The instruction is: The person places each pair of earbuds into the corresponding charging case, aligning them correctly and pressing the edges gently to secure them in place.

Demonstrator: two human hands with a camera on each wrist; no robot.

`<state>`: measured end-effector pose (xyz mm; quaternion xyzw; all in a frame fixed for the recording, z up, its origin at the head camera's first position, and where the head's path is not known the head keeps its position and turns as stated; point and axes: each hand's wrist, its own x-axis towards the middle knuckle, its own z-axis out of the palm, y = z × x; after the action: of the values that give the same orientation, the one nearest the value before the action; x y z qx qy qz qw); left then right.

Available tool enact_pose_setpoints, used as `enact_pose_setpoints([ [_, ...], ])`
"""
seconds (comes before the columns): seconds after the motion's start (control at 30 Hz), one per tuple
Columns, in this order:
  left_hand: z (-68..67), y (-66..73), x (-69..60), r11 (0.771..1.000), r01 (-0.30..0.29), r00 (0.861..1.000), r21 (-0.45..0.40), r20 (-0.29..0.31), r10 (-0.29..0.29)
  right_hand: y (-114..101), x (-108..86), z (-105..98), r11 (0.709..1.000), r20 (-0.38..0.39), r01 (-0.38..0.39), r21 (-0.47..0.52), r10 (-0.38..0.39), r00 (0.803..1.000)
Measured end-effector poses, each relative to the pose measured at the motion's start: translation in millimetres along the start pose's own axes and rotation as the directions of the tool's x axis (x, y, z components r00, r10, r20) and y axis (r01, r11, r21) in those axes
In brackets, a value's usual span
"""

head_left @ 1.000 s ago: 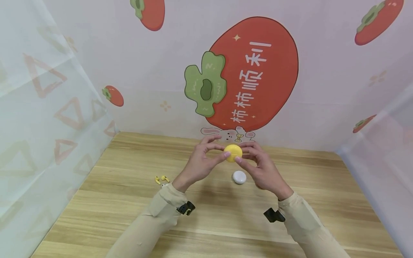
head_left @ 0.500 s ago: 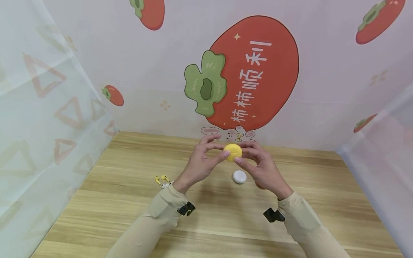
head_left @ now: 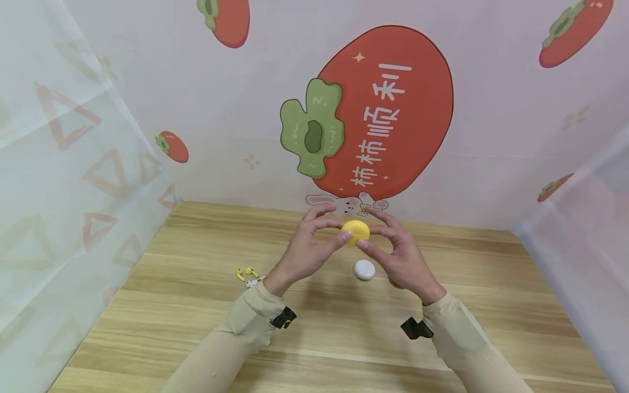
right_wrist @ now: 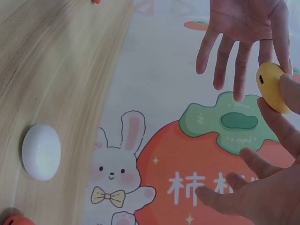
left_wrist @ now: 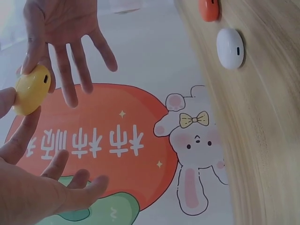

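Observation:
Between my two hands is a yellow earbud charging case (head_left: 356, 232), held up above the table with its lid seam facing me. My left hand (head_left: 307, 245) pinches its left side between thumb and index finger. On the right side, my right hand (head_left: 403, 259) pinches it the same way. The other fingers of both hands are spread away from the case. A small port shows in the underside of the yellow case (left_wrist: 33, 90) in the left wrist view. Whether its lid is raised does not show; it looks closed.
A white charging case (head_left: 365, 269) lies on the wooden table (head_left: 344, 338) below the hands. Near it, an orange-red case (left_wrist: 209, 9) is mostly hidden by my right hand in the head view. Yellow earbuds (head_left: 251, 272) and a white earbud (head_left: 251, 283) lie by the left forearm.
A finger of my right hand has lifted and spread away from the yellow case. The case and my left hand stay nearly in place.

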<state>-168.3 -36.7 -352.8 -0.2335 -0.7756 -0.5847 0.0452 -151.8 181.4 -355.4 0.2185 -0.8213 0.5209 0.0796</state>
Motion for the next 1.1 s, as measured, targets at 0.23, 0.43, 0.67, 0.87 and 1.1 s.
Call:
enact_pose_setpoints([
  [0.23,-2.4,2.0,0.4,0.999,-0.015,1.0,0.047,-0.003,0.015,1,0.2,0,1.0,-0.026,0.014,-0.021,-0.014,1.0],
  [0.43,-4.4,3.7,4.2,0.996,-0.04,0.999,0.083,-0.009,0.041,3,-0.1,2,0.998,-0.039,0.043,-0.039,-0.044,0.998],
  [0.67,-3.5,2.4,5.1,0.997,-0.039,0.999,0.072,0.003,0.039,4,-1.1,4,0.998,-0.039,0.051,-0.042,-0.053,0.998],
  [0.87,-3.7,1.7,7.5,0.997,-0.046,0.999,0.067,-0.004,0.046,7,-1.7,5,0.997,-0.038,0.061,-0.051,-0.062,0.997],
  [1.1,-3.3,3.8,11.0,0.994,0.062,0.998,0.09,-0.012,-0.062,8,-1.6,8,0.995,-0.048,0.072,-0.067,-0.075,0.996],
])
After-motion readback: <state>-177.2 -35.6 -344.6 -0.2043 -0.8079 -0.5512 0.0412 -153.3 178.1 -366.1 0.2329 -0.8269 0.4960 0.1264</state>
